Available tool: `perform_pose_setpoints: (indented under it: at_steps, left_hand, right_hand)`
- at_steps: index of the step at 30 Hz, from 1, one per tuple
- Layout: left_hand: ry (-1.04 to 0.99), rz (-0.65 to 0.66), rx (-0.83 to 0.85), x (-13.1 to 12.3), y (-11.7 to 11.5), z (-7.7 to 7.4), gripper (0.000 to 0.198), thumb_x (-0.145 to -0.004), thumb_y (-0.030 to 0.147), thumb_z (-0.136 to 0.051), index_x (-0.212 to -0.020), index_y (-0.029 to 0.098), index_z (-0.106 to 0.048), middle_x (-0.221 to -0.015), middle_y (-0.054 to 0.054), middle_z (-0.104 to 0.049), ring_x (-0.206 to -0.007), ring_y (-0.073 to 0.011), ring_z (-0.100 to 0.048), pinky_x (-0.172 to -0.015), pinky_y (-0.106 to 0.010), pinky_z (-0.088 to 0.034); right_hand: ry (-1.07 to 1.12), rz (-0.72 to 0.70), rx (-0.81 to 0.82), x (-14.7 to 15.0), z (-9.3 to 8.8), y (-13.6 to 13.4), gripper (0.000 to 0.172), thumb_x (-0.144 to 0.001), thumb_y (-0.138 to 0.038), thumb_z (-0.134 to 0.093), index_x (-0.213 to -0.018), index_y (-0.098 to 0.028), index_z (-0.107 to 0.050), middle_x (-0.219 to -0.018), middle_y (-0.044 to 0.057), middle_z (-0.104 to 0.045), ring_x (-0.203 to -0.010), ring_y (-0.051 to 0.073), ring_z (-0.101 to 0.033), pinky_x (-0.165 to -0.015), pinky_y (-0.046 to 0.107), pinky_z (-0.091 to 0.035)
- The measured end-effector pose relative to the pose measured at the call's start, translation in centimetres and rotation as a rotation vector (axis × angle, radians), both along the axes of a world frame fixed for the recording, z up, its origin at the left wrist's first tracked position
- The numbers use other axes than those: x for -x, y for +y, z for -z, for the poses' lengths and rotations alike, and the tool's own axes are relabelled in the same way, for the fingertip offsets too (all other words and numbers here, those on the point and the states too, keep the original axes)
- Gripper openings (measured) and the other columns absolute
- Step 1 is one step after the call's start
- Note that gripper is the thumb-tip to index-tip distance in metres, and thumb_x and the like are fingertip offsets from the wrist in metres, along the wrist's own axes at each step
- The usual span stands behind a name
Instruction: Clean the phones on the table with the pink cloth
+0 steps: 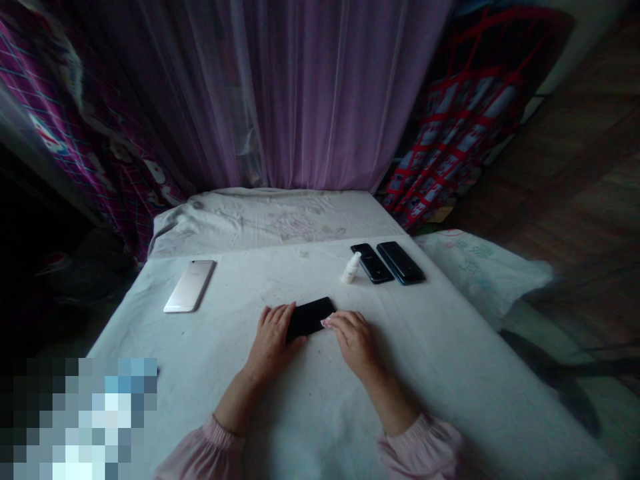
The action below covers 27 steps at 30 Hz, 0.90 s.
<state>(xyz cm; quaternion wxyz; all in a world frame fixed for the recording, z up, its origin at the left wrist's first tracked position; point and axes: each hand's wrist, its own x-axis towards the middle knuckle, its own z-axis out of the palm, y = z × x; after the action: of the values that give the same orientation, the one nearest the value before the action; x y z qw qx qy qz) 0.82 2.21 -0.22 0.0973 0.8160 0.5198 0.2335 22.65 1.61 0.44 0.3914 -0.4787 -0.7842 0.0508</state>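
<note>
A black phone (311, 316) lies flat on the white cloth-covered table (320, 413) in front of me. My left hand (273, 337) rests on the phone's left end, fingers laid flat over it, holding it down. My right hand (353, 337) is closed on a small pale cloth (327, 322) pressed against the phone's right edge. Both wrists show pink sleeve cuffs.
A pink-gold phone (190, 286) lies at the left of the table. Two dark phones (371, 263) (401, 262) and a small white bottle (351, 267) lie at the back right. A purple curtain (300, 93) hangs behind. A blurred patch covers the lower left corner.
</note>
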Motion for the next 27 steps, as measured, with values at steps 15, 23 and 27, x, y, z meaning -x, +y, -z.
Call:
perform_pose_setpoints:
  at_steps: [15, 23, 27]
  left_hand:
    - [0.004, -0.006, -0.012, -0.1, 0.0, -0.2, 0.062, -0.085, 0.035, -0.058, -0.14, 0.017, -0.036, -0.127, -0.015, -0.058, -0.12, -0.0312, -0.051, -0.107, -0.056, -0.028]
    - [0.061, -0.004, -0.004, 0.9, 0.1, 0.1, 0.073, -0.079, 0.042, -0.065, -0.139, 0.012, -0.037, -0.133, -0.019, -0.055, -0.128, -0.0351, -0.045, -0.107, -0.059, -0.026]
    - [0.099, -0.055, 0.009, 2.6, 0.1, -0.2, 0.073, -0.075, 0.048, -0.069, -0.135, 0.014, -0.043, -0.136, -0.02, -0.052, -0.129, -0.0378, -0.043, -0.107, -0.061, -0.026]
  right_hand:
    - [-0.008, -0.092, 0.027, 1.5, -0.2, -0.3, 0.026, -0.089, -0.006, -0.049, -0.098, -0.023, -0.067, -0.094, 0.004, -0.066, -0.088, 0.018, -0.059, -0.08, 0.033, -0.051]
    - [0.006, -0.027, 0.01, -0.2, 0.1, 0.1, 0.024, -0.091, -0.01, -0.047, -0.094, -0.022, -0.067, -0.092, 0.005, -0.067, -0.089, 0.019, -0.059, -0.079, 0.034, -0.05]
    - [0.01, -0.029, 0.017, -0.1, -0.1, 0.2, 0.022, -0.091, -0.01, -0.048, -0.093, -0.022, -0.067, -0.091, 0.005, -0.067, -0.088, 0.019, -0.059, -0.078, 0.033, -0.051]
